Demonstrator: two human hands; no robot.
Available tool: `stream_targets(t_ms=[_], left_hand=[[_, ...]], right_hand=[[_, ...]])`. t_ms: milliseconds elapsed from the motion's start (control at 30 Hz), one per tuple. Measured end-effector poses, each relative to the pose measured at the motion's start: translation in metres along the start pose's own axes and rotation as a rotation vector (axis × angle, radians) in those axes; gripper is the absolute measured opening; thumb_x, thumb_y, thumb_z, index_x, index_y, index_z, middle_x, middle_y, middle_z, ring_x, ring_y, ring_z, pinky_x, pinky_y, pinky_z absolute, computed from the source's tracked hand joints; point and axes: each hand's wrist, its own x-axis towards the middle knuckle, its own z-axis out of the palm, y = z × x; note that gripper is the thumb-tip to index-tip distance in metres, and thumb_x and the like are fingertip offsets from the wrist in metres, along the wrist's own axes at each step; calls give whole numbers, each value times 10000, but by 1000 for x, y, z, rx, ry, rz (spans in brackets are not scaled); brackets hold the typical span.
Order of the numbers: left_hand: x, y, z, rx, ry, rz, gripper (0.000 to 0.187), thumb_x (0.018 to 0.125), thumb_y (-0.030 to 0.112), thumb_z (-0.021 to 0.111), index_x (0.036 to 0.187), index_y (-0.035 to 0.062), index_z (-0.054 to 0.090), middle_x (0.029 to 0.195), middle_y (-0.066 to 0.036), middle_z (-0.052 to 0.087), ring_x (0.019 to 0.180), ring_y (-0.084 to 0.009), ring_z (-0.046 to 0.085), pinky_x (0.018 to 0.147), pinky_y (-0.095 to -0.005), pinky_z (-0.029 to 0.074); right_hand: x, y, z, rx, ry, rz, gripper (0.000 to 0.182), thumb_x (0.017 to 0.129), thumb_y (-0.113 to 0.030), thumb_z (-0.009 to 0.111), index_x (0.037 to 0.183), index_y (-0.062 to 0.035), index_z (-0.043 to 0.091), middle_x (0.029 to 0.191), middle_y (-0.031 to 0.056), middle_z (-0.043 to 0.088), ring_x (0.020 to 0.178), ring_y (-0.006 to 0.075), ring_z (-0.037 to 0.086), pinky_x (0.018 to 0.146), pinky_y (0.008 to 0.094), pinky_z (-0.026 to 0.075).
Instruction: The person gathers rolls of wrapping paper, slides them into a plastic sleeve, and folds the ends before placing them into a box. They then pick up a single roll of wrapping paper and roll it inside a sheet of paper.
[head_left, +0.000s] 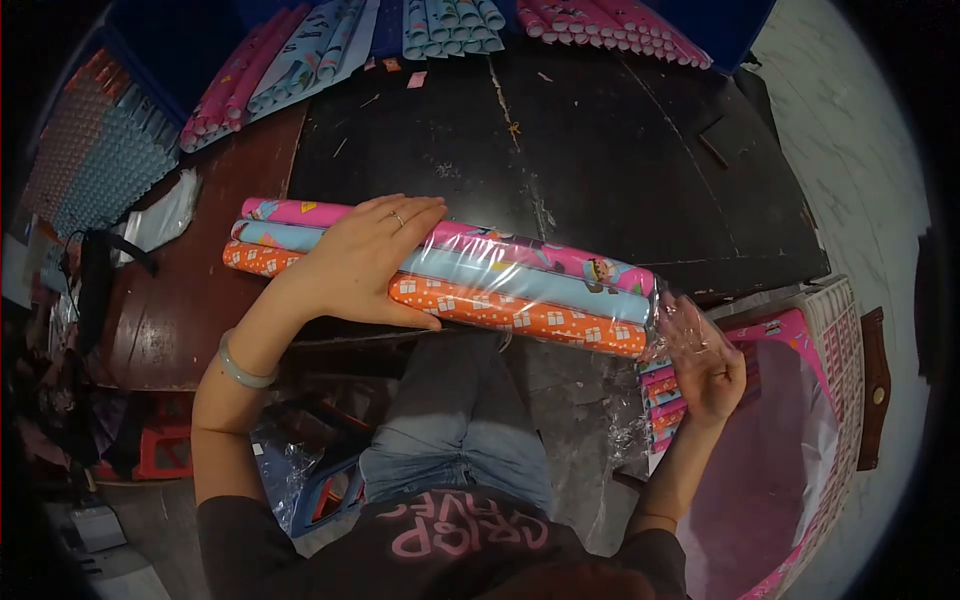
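Three wrapping paper rolls, pink [605, 270], light blue [475, 270] and orange with white gift prints [520, 315], lie side by side across the table's near edge. A clear plastic sleeve [655, 320] covers them and bunches loosely past their right end. My left hand [365, 255] lies across the rolls left of their middle, fingers over the far side and thumb along the near side. At the right end, my right hand [705, 365] has its fingers closed at the crinkled plastic, which partly veils them.
The dark table [620, 150] holds paper scraps. Stacked pink rolls [610, 30], light blue rolls [455, 25] and a large bundled pile [100, 150] line the back and left. Clear plastic sleeves [165, 215] lie at left. A pink-lined box [760, 430] with packed rolls stands at right.
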Motion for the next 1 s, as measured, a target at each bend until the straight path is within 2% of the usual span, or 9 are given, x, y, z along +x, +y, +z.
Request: stream_targets(t_ms=[67,200,300,367,400,467,667,900,1000], left_hand=[[0,0,0,5,-3,-4,1038,636,626,733,1325,-71,389,1364,-224,442,1241,-367,454,1078,-454,322],[0,-1,2,8,4,0,1040,637,630,730,1324,-71,389,1364,-221,442,1247,-361,453,1079,-457,321],[0,-1,1,9,-2,-7,1041,637,632,729,1326,-70,387,1365,-220,441,1246,-358,454,1078,-457,322],[0,-1,2,16,26,7,1022,647,643,713,1299,-82,407,1329,-228,466,1218,-356,474,1069,-451,332],[0,-1,3,27,55,24,1006,656,654,696,1273,-93,426,1294,-237,491,1190,-355,495,1060,-445,342],[0,-2,4,25,58,23,1006,660,657,691,1273,-95,427,1295,-238,489,1187,-357,495,1062,-445,340],[-1,-2,2,16,24,-3,1023,656,655,693,1301,-85,407,1326,-226,470,1189,-370,489,1064,-456,335],[-3,-4,5,0,32,-13,1017,642,627,721,1312,-72,407,1348,-214,457,1189,-378,488,1064,-464,338],[-4,-4,6,2,54,-9,1009,641,623,722,1306,-71,414,1342,-214,461,1186,-369,491,1064,-465,337]], right_hand=[[-3,4,15,-230,87,-15,685,919,-396,332,1381,109,348,1438,283,348,1374,370,306,1142,451,178],[-3,11,16,-264,36,-71,653,929,-376,379,1377,97,363,1424,271,377,1360,357,335,1138,435,191],[1,6,12,-279,131,-36,605,920,-322,440,1362,87,387,1397,249,425,1297,317,426,1084,409,297],[4,2,13,-222,198,12,500,929,-247,486,1303,85,454,1307,218,517,1118,237,564,924,331,446],[4,1,10,-225,199,20,500,929,-247,486,1303,85,454,1307,218,517,1118,237,564,924,331,446],[6,-3,3,-461,278,124,388,932,-194,536,1216,71,533,1125,172,616,853,143,615,710,239,483],[27,-2,-3,-543,175,142,323,934,-206,575,1143,38,601,762,77,644,519,47,456,472,182,328],[33,6,-12,-464,175,203,406,949,-320,564,1128,40,618,608,6,529,442,26,351,433,186,257],[33,6,-14,-483,87,87,512,948,-414,538,1161,46,609,572,-22,465,443,26,341,428,194,244]])
